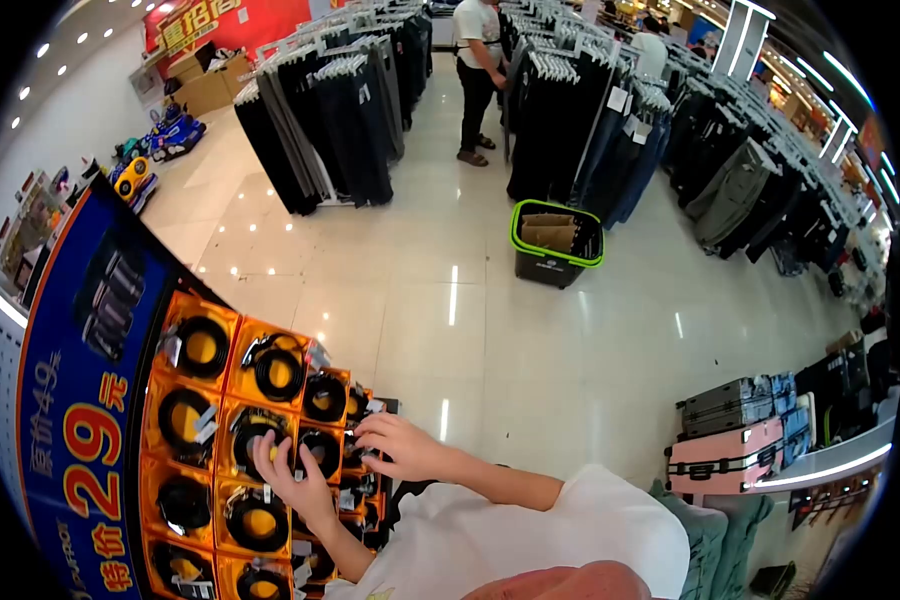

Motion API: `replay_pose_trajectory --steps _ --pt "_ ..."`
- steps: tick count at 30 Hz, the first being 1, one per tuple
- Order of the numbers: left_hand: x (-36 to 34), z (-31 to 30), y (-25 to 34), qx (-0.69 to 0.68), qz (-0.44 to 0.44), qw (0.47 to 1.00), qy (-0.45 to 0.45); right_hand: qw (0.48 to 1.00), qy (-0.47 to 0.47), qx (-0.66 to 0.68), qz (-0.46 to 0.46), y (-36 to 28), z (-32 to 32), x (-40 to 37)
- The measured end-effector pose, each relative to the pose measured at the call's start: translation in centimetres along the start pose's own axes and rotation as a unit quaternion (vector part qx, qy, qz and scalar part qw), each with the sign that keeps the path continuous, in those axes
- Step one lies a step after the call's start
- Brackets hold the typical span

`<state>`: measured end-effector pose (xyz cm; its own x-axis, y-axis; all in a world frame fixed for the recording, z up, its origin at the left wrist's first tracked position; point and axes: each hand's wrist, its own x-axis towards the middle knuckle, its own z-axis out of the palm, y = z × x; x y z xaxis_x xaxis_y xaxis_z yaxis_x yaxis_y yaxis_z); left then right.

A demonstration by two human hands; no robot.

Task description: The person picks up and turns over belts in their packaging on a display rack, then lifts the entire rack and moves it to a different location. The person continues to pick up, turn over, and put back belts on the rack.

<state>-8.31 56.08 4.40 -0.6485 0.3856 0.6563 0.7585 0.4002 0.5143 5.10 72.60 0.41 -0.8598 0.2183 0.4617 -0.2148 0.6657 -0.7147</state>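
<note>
My left hand [298, 487] reaches over an orange display of coiled black belts. Its fingers and thumb are spread at the front of one coiled belt [238, 440], partly covering it. Farther right, my right hand [400, 447] has its fingers stretched apart beside the smaller boxes at the display's side. A belt [320, 440] lies coiled in the compartment between the two hands. Orange boxes [232, 382] hold one coil each, some with white tags. The fingertips of the right hand overlap the boxes' edge.
A blue price sign [80, 400] borders the display on the left. On the tiled floor stands a black basket [555, 268] with a green rim. Trouser racks [355, 130] fill the back, where a person [477, 80] stands. Suitcases [725, 458] are stacked at the right.
</note>
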Motion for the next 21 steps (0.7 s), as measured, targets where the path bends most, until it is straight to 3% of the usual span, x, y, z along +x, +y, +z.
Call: replay_pose_trajectory --steps 8,10,14,17,21 --pt "6.7 9.9 0.4 -0.084 -0.002 0.996 -0.017 1.000 -0.028 -0.003 0.014 6.7 -2.8 4.0" --pt "9.2 12.7 -0.3 -0.096 0.029 0.995 -0.022 1.000 -0.019 -0.022 -0.010 9.3 -3.6 6.4" --pt "13.0 17.5 -1.6 -0.123 -0.008 0.992 -0.033 0.997 -0.068 -0.038 -0.002 12.5 -6.6 12.8" --pt "15.9 18.9 -1.5 -0.007 -0.031 0.998 -0.058 0.995 -0.064 -0.055 -0.056 14.4 -8.1 18.1" --pt "17.3 20.8 -3.9 0.057 -0.049 0.995 -0.068 0.995 -0.090 -0.016 -0.034 16.1 -7.5 23.6"
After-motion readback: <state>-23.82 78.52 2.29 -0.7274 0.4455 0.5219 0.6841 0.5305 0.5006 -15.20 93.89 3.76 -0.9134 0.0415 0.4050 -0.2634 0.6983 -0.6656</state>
